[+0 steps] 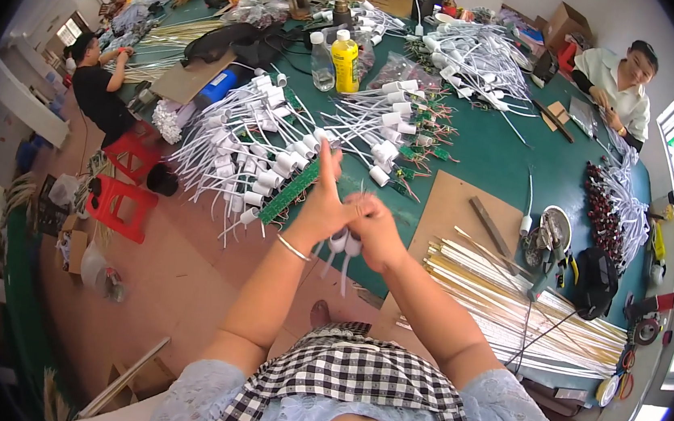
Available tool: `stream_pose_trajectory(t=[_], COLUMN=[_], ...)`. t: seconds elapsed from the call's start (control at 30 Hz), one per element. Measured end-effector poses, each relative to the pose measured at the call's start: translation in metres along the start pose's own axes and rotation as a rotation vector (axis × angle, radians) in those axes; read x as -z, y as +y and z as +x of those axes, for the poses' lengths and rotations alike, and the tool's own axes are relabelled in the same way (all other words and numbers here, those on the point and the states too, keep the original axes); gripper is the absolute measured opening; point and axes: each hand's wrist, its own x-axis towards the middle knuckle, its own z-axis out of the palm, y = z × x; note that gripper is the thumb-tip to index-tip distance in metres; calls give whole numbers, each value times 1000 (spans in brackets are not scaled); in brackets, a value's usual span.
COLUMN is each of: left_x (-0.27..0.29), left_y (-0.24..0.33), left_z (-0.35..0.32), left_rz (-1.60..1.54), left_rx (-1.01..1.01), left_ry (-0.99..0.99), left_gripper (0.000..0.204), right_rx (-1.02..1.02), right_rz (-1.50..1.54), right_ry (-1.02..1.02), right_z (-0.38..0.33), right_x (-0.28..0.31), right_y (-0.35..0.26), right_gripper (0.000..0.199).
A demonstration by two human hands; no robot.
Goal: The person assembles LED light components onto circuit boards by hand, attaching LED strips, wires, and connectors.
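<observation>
My left hand (325, 200) is raised with its fingers stretched upward and its thumb reaching toward my right hand (372, 228). The right hand's fingers are curled at that thumb. Below them hang white cylindrical fittings (352, 244) with white cables trailing down; the right hand seems closed on these, though the grip is partly hidden. Just left of my left hand, a long green circuit board strip (290, 194) slants along a row of white fittings. More white cabled fittings (265, 178) lie piled to the left, and others with small green circuit boards (424, 128) lie beyond my hands.
Cardboard (455, 202) covers part of the green table (484, 153). On the right are strips (506, 308), a dark bar (491, 225) and a black pouch (596, 280). Bottles (345, 61) stand ahead. A co-worker (629, 88) sits far right; another (93, 90) works at left near red stools (116, 207).
</observation>
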Motion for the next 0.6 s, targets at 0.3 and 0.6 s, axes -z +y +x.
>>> stream_pose_trajectory(t=[0.3,0.6], left_x=[50,84], left_y=[14,-90], left_z=[13,-70], left_rz=[294,827], left_rx=[-246,76], left_ry=[312,307], left_gripper=[75,40], right_rx=[455,192], right_rz=[495,330], right_ry=[610,979], right_z=[168,227], right_x=[39,118], right_y=[-94,-101], right_gripper=[53,62])
